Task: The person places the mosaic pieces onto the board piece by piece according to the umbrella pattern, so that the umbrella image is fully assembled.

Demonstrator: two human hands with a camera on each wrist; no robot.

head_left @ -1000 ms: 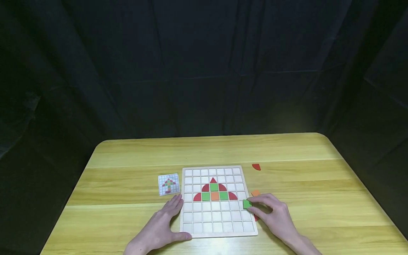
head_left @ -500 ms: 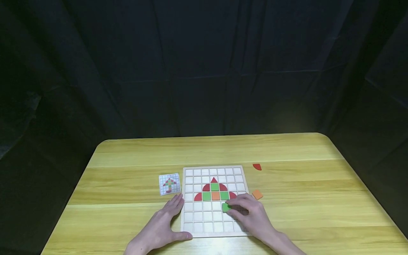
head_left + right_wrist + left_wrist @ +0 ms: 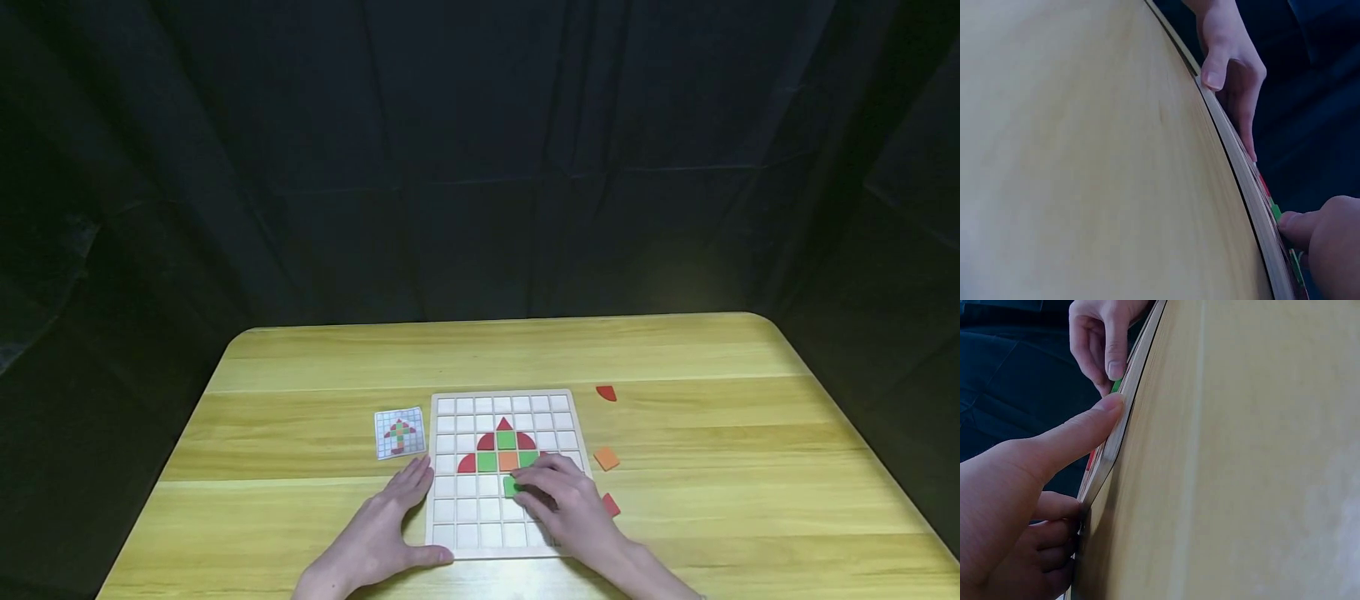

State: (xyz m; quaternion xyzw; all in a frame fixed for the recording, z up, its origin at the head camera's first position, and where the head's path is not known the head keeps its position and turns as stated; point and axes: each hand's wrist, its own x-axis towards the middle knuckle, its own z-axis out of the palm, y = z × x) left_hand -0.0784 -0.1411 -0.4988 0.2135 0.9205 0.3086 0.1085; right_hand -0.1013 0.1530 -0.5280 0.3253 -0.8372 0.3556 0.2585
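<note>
Between thumb and fingertips, my right hand (image 3: 570, 504) pinches a green square tile (image 3: 510, 487) at the cell just below the orange square in the white grid board (image 3: 467, 510). Whether the tile lies flat in that cell, I cannot tell. My left hand (image 3: 378, 525) rests at the board's lower left corner, thumb on the near edge and fingers along the left side. A red, green and orange arrow-like pattern (image 3: 506, 440) stands on the board; my right hand hides its right end. The green tile (image 3: 1276, 212) also shows by the thumb in the right wrist view.
Left of the board lies a small printed pattern card (image 3: 400, 433). To the right are a loose orange square tile (image 3: 607, 458), a red quarter-round tile (image 3: 607, 392) and another red piece (image 3: 611, 505). The wooden table (image 3: 750, 467) ends at a dark curtain (image 3: 480, 167).
My right hand has carried the green tile leftward from the board's right edge to the column under the orange square. The red piece at lower right has come into view. My left hand has stayed put.
</note>
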